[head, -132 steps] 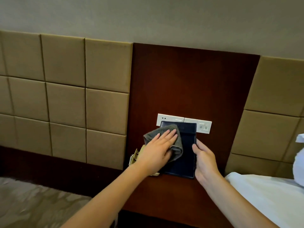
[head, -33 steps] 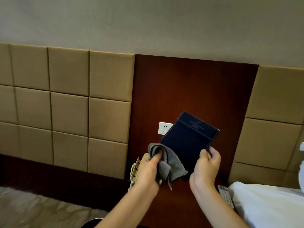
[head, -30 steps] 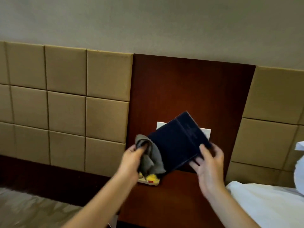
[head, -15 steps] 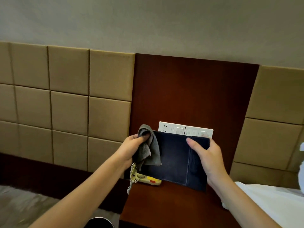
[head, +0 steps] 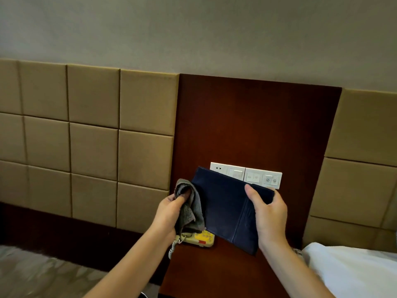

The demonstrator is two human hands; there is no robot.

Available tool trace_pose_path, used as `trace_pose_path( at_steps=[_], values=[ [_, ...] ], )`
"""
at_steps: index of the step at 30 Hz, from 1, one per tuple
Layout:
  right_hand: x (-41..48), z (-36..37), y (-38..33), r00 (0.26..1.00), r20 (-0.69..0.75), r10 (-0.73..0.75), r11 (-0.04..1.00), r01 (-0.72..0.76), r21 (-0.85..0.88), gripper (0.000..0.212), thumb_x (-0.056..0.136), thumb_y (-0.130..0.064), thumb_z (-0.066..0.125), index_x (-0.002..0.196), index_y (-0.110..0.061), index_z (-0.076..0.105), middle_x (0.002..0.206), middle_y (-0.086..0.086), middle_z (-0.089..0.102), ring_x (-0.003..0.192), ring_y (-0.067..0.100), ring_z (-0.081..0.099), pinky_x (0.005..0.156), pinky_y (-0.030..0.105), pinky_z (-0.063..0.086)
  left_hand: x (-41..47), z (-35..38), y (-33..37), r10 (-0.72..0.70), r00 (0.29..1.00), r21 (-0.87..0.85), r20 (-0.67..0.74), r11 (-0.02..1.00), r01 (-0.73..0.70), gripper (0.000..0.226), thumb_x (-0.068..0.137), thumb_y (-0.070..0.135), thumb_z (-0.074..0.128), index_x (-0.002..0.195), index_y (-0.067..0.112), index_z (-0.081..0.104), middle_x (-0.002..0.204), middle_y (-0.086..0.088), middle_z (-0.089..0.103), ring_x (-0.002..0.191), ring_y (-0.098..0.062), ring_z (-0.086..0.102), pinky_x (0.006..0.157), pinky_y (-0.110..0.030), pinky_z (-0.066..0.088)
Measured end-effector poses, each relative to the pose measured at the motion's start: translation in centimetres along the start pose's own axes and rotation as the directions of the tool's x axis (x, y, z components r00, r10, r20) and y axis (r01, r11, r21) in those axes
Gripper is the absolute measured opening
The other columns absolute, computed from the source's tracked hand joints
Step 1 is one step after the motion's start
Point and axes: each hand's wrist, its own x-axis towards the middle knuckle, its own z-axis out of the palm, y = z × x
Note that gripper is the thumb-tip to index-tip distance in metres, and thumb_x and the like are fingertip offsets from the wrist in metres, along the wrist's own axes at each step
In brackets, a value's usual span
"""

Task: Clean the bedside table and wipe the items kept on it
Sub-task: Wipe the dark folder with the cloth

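A dark blue folder [head: 223, 207] is held up in the air above the brown bedside table [head: 206, 274], turned sideways with its long edge roughly level. My right hand [head: 268, 214] grips its right end, thumb on the front. My left hand [head: 169, 214] holds a bunched grey cloth [head: 190, 207] against the folder's left edge. A yellowish telephone [head: 199, 239] with a coiled cord sits on the table, partly hidden behind the cloth and folder.
White sockets and switches [head: 257, 176] are set in the dark wood wall panel [head: 257, 125] behind the folder. Tan padded panels [head: 92, 136] flank it. A white bed [head: 352, 269] lies at the lower right, patterned carpet [head: 43, 274] at the lower left.
The folder stood upright against the panel while being wiped, then was lifted and turned sideways. Over the last half second it stays sideways with the cloth at its left edge.
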Motion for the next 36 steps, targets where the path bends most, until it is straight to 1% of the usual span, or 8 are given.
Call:
trace_pose_path(
  at_steps=[11, 15, 18, 21, 25, 29, 34, 36],
  values=[
    [0.6, 1.0, 0.8, 0.987, -0.139, 0.082, 0.994, -0.071, 0.086, 0.014, 0.083, -0.022, 0.072, 0.088, -0.027, 0.060, 0.097, -0.003, 0.067, 0.096, 0.018, 0.064, 0.087, 0.039, 0.053, -0.9, 1.5, -0.5, -0.042, 0.987, -0.288, -0.158, 0.958, -0.005, 0.013, 0.095, 0.016, 0.054, 0.105, 0.010, 0.061, 0.098, -0.015, 0.066, 0.088, -0.031, 0.064, 0.081, -0.045, 0.053],
    [1.1, 1.6, 0.3, 0.961, -0.262, 0.088, 0.987, -0.047, 0.156, 0.016, 0.085, -0.021, 0.070, 0.086, -0.028, 0.055, 0.093, -0.006, 0.063, 0.090, 0.015, 0.063, 0.081, 0.033, 0.052, -3.5, 4.8, -3.7, -0.143, 0.988, -0.275, -0.056, 0.954, 0.123, 0.013, 0.097, 0.011, 0.048, 0.092, 0.009, 0.060, 0.092, -0.018, 0.067, 0.070, -0.028, 0.067, 0.070, -0.040, 0.055],
    [1.2, 1.5, -0.1, 0.964, -0.265, -0.006, 0.997, 0.028, 0.076, 0.015, 0.086, -0.021, 0.068, 0.084, -0.027, 0.055, 0.090, -0.006, 0.063, 0.088, 0.015, 0.062, 0.081, 0.032, 0.051, -4.6, 6.1, -5.3, -0.159, 0.983, -0.302, 0.090, 0.936, 0.179, 0.015, 0.095, 0.011, 0.051, 0.097, 0.007, 0.065, 0.099, -0.020, 0.070, 0.087, -0.034, 0.067, 0.083, -0.047, 0.054],
    [1.2, 0.5, 0.2, 0.968, -0.248, -0.020, 0.999, 0.027, 0.026, 0.014, 0.087, -0.022, 0.068, 0.084, -0.026, 0.055, 0.088, -0.005, 0.063, 0.085, 0.015, 0.061, 0.077, 0.030, 0.050, -4.8, 5.7, -5.7, -0.219, 0.959, -0.224, 0.181, 0.940, 0.257, 0.018, 0.092, 0.012, 0.056, 0.102, 0.001, 0.065, 0.093, -0.021, 0.071, 0.075, -0.030, 0.069, 0.069, -0.040, 0.059],
    [0.3, -0.6, 1.0, 0.987, -0.161, -0.008, 1.000, 0.009, 0.010, 0.013, 0.087, -0.023, 0.067, 0.079, -0.020, 0.057, 0.080, 0.000, 0.062, 0.076, 0.016, 0.059, 0.066, 0.027, 0.047, -2.5, 4.3, -3.6, -0.193, 0.980, -0.100, -0.036, 0.977, 0.189, 0.013, 0.095, 0.008, 0.051, 0.087, 0.007, 0.061, 0.076, -0.013, 0.064, 0.066, -0.025, 0.059, 0.057, -0.034, 0.051],
    [-0.6, -0.8, 1.4, 0.995, -0.100, 0.012, 1.000, -0.010, 0.016, 0.015, 0.085, -0.024, 0.069, 0.078, -0.016, 0.059, 0.076, 0.003, 0.061, 0.073, 0.016, 0.058, 0.063, 0.028, 0.045, 2.0, 2.0, 0.9, -0.017, 0.976, -0.145, -0.216, 0.989, -0.014, 0.012, 0.095, 0.010, 0.052, 0.086, 0.008, 0.060, 0.087, -0.015, 0.064, 0.057, -0.016, 0.060, 0.051, -0.024, 0.050],
    [-0.6, -0.7, 1.3, 0.992, -0.073, 0.101, 0.994, -0.099, 0.037, 0.012, 0.088, -0.025, 0.066, 0.084, -0.016, 0.060, 0.083, 0.002, 0.065, 0.078, 0.015, 0.062, 0.063, 0.026, 0.045, 1.9, 1.2, 2.2, 0.201, 0.979, 0.227, -0.020, 0.955, -0.191, 0.016, 0.096, 0.009, 0.050, 0.086, 0.010, 0.062, 0.087, -0.009, 0.066, 0.073, -0.021, 0.066, 0.066, -0.029, 0.053],
    [0.0, -1.1, 1.6, 0.981, -0.074, 0.178, 0.984, -0.175, 0.046, 0.017, 0.092, -0.030, 0.060, 0.091, -0.013, 0.061, 0.089, 0.004, 0.065, 0.083, 0.019, 0.062, 0.064, 0.028, 0.045, 1.6, 1.1, 2.1, 0.420, 0.904, 0.614, 0.079, 0.694, -0.376, 0.014, 0.095, 0.010, 0.050, 0.099, 0.015, 0.062, 0.100, -0.004, 0.067, 0.099, -0.025, 0.063, 0.086, -0.036, 0.050]
  ],
)
